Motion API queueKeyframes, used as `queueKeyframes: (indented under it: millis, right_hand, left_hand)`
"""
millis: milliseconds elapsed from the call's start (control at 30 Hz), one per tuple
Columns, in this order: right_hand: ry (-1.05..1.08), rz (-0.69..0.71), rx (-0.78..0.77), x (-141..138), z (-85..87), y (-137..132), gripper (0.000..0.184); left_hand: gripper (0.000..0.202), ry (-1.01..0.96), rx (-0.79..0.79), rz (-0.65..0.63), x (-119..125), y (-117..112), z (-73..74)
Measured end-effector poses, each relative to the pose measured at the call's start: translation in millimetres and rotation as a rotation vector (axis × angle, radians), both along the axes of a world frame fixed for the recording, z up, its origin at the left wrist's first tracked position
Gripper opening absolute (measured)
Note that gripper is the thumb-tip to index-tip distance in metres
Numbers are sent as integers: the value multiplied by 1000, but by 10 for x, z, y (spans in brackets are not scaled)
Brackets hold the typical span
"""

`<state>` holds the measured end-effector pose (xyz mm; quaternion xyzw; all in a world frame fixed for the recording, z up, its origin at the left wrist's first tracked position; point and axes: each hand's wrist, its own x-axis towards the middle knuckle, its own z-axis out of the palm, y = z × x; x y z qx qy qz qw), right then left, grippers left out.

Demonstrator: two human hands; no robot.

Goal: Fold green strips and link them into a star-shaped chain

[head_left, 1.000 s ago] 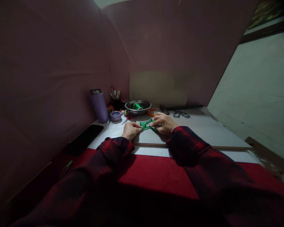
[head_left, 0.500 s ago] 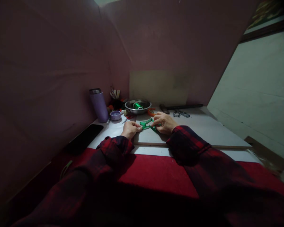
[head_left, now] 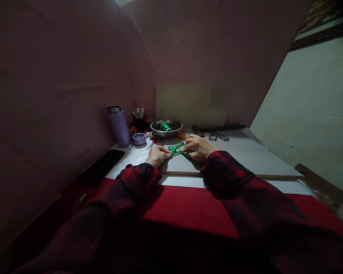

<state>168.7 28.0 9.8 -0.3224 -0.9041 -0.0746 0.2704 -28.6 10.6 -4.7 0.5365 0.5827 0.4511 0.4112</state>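
Note:
Green thread (head_left: 175,152) runs in bands around small upright pegs, forming an angular frame-like shape on a pale board (head_left: 237,160). At its left end my left hand (head_left: 157,155) is closed, thumb and forefinger pinching the green thread. My right hand (head_left: 198,147) is closed over the right side of the shape, its fingertips on the green bands. Its fingers partly hide that side. A spool of green thread (head_left: 166,127) lies in a metal bowl (head_left: 157,132) beyond my hands.
Left of the bowl stand a purple tumbler (head_left: 119,127) and a small purple dish (head_left: 139,140), with red-handled scissors (head_left: 153,142) nearby. A dark phone (head_left: 105,163) lies at the left. Behind my right hand are a hammer (head_left: 198,131) and small metal pieces (head_left: 218,137).

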Motion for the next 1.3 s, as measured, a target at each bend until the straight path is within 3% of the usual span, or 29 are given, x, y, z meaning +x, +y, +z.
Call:
queueKeyframes:
  millis: [100, 200, 267, 333, 667, 1067, 1300]
  right_hand:
    - [-18, -8, 8, 6, 9, -1, 26]
    - [-31, -18, 22, 13, 13, -5, 24]
    - [-37, -20, 30, 15, 15, -15, 24]
    - [-38, -24, 38, 16, 18, -31, 23]
    - [-19, -82, 39, 37, 50, -154, 17]
    - [-158, -246, -134, 11, 254, -338, 11]
    - [-112, -300, -163, -9, 285, -352, 11]
  left_hand:
    - [12, 175, 148, 1, -9, -14, -17]
    - [8, 470, 556, 1, 3, -69, -16]
    - [11, 644, 782, -76, 21, -103, -26]
    - [20, 766, 871, -156, 38, -118, -51]
    - [29, 941, 870, -246, 56, -94, -111]
    - [31, 954, 827, -277, 69, -117, -79]
    - [31, 945, 833, -272, 70, -106, -95]
